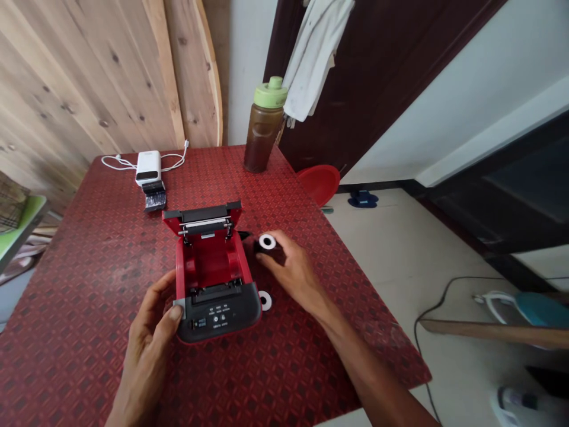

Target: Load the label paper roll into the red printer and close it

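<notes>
A small red and black label printer (pixel 217 308) lies on the table with its lid (pixel 204 222) raised at the back. Its red inner bay holds nothing that I can see. My left hand (pixel 153 332) grips the printer's left front corner, thumb on top of the dark panel and fingers along the side. To the right of the printer, my right hand (pixel 293 267) has thumb and fingers around a small roll with a white ring-shaped end (pixel 267 241) and a dark centre. A second white ring-ended roll (pixel 266 301) lies against the printer's right side, partly hidden by it.
On the red patterned table (pixel 89 284) are a white power bank (pixel 148 166) with cables, a crumpled black wrapper (pixel 154 198) and a brown bottle with a green lid (pixel 265 124). A red basin (pixel 320 184) and dark slippers (pixel 363 199) are on the floor.
</notes>
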Available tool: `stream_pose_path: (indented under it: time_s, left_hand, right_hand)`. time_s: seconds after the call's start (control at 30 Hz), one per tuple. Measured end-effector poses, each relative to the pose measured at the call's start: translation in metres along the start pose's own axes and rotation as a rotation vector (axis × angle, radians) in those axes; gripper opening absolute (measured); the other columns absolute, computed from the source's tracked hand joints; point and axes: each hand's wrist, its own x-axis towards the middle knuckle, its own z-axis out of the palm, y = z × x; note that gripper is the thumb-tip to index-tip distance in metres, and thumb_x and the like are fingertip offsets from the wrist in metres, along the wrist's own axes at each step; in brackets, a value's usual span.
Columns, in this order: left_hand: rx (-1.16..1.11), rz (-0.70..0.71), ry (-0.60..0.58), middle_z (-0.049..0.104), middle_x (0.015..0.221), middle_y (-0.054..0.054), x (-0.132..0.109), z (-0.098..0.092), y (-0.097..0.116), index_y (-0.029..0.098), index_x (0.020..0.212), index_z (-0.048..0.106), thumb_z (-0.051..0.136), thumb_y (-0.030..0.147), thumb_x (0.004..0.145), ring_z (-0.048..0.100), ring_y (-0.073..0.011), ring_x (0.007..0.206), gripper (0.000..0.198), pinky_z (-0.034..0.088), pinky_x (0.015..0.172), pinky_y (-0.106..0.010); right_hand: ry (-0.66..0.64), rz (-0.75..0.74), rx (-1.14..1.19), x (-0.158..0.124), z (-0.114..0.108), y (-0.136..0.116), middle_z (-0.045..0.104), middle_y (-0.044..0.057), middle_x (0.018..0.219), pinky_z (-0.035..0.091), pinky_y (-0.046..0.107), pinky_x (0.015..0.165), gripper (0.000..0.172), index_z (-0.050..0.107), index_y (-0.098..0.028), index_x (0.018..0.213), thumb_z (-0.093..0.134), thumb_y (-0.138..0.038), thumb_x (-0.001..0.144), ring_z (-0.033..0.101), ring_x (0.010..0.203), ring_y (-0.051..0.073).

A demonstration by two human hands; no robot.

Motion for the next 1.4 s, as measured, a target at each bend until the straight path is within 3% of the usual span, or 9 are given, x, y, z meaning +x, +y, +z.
stream_pose_path:
  time_s: [0.13, 0.3, 0.43, 0.57, 0.73, 0.9, 1.03, 1.17, 1.4]
  left_hand:
    - [-0.025, 0.006, -0.027, 0.076, 0.142, -0.007, 0.001, -0.001, -0.001, 0.029, 0.145, 0.070, 0.076, 0.055, 0.096, 0.069, -0.0346, 0.135, 0.056, 0.053, 0.114, -0.043]
    - [-0.021, 0.037, -0.068, 0.075, 0.144, -0.009, 0.007, -0.006, -0.009, 0.026, 0.145, 0.069, 0.075, 0.054, 0.097, 0.071, -0.0343, 0.132, 0.056, 0.056, 0.111, -0.044]
    - [-0.045, 0.041, -0.103, 0.076, 0.142, -0.012, 0.008, -0.008, -0.012, 0.024, 0.148, 0.065, 0.073, 0.055, 0.098, 0.075, -0.0336, 0.122, 0.060, 0.060, 0.101, -0.044]
    - [-0.072, 0.014, -0.143, 0.077, 0.139, -0.013, 0.005, -0.007, -0.006, 0.025, 0.150, 0.062, 0.071, 0.052, 0.100, 0.075, -0.0324, 0.119, 0.057, 0.061, 0.094, -0.042]
    - [-0.061, 0.052, -0.150, 0.071, 0.150, -0.011, 0.004, -0.006, -0.005, 0.027, 0.148, 0.063, 0.069, 0.051, 0.102, 0.072, -0.0303, 0.124, 0.052, 0.060, 0.099, -0.041]
    - [-0.085, 0.039, -0.163, 0.068, 0.154, -0.011, 0.005, -0.006, -0.007, 0.028, 0.149, 0.063, 0.070, 0.053, 0.102, 0.069, -0.0322, 0.133, 0.054, 0.059, 0.105, -0.044]
    - [-0.081, 0.037, -0.156, 0.066, 0.156, -0.011, 0.005, -0.006, -0.006, 0.029, 0.150, 0.063, 0.071, 0.054, 0.101, 0.068, -0.0326, 0.135, 0.055, 0.057, 0.108, -0.045]
    - [-0.065, 0.033, -0.158, 0.066, 0.157, -0.010, 0.004, -0.007, -0.006, 0.030, 0.150, 0.063, 0.069, 0.054, 0.102, 0.067, -0.0316, 0.136, 0.054, 0.057, 0.108, -0.044]
    - [-0.053, 0.046, -0.165, 0.066, 0.158, -0.010, 0.004, -0.008, -0.005, 0.030, 0.151, 0.062, 0.068, 0.052, 0.104, 0.066, -0.0327, 0.140, 0.053, 0.058, 0.107, -0.044]
  right_hand:
    - [-0.035, 0.026, 0.120, -0.011, -0.043, -0.026, 0.074, 0.006, 0.116, 0.057, 0.038, 0.090, 0.025, 0.067, -0.024, 0.121, 0.068, -0.029, 0.096, 0.071, 0.103, 0.023]
    - [-0.302, -0.084, 0.373, -0.017, -0.073, -0.058, 0.073, 0.004, 0.115, 0.059, 0.032, 0.086, 0.035, 0.071, -0.029, 0.132, 0.072, -0.037, 0.098, 0.072, 0.104, 0.022]
    - [-0.460, -0.115, 0.279, -0.007, -0.056, -0.077, 0.072, -0.001, 0.099, 0.055, 0.027, 0.070, 0.026, 0.070, -0.030, 0.123, 0.075, -0.032, 0.098, 0.069, 0.082, 0.016]
    - [-0.410, -0.205, -0.080, 0.004, -0.025, -0.093, 0.077, 0.000, 0.110, 0.056, 0.032, 0.082, 0.033, 0.065, -0.025, 0.120, 0.075, -0.011, 0.092, 0.073, 0.093, 0.018]
    - [-0.380, -0.453, -0.506, 0.014, 0.010, -0.102, 0.076, 0.005, 0.095, 0.058, 0.040, 0.086, 0.018, 0.069, -0.020, 0.097, 0.072, -0.003, 0.092, 0.072, 0.092, 0.025]
    - [-0.382, -0.444, -0.756, 0.018, 0.032, -0.100, 0.082, 0.009, 0.107, 0.059, 0.041, 0.087, 0.021, 0.077, -0.017, 0.108, 0.070, -0.003, 0.094, 0.075, 0.098, 0.028]
    - [-0.427, -0.339, -0.827, 0.022, 0.040, -0.099, 0.085, 0.008, 0.107, 0.057, 0.040, 0.091, 0.022, 0.078, -0.019, 0.111, 0.068, -0.005, 0.098, 0.076, 0.104, 0.028]
    - [-0.525, -0.250, -0.839, 0.032, 0.046, -0.104, 0.086, 0.009, 0.108, 0.053, 0.045, 0.101, 0.015, 0.080, -0.019, 0.100, 0.068, -0.011, 0.102, 0.076, 0.113, 0.030]
    - [-0.522, -0.266, -0.763, 0.035, 0.048, -0.100, 0.085, 0.014, 0.112, 0.051, 0.051, 0.110, 0.016, 0.080, -0.017, 0.102, 0.065, -0.009, 0.102, 0.074, 0.122, 0.033]
